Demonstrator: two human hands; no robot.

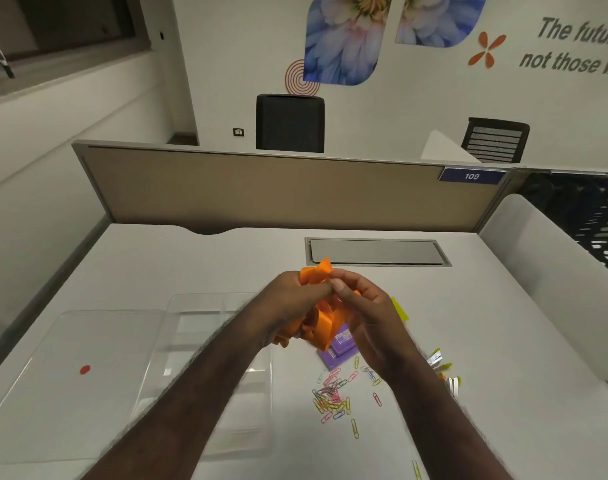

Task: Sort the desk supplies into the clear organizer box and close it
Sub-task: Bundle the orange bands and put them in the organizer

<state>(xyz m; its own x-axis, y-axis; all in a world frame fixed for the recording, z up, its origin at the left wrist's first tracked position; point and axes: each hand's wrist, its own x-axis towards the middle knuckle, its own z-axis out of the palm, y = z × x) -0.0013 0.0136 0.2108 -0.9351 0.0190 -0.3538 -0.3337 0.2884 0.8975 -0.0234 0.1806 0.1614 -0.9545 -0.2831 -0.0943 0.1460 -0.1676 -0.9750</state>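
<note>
My left hand (288,299) and my right hand (368,313) meet above the desk and both grip a bunch of orange sticky notes (316,275), held up over the table. The clear organizer box (222,327) stands open at the left, partly hidden by my left forearm. Its clear lid (77,368), with a red dot on it, lies flat to the left of it. A purple staples box (340,348) lies under my hands. Several coloured paper clips (333,396) are scattered in front of it.
A yellow sticky pad (399,308) peeks out beyond my right hand. Small binder clips (441,368) lie at the right. A grey cable hatch (375,251) sits at the back of the white desk, before a beige partition (261,188).
</note>
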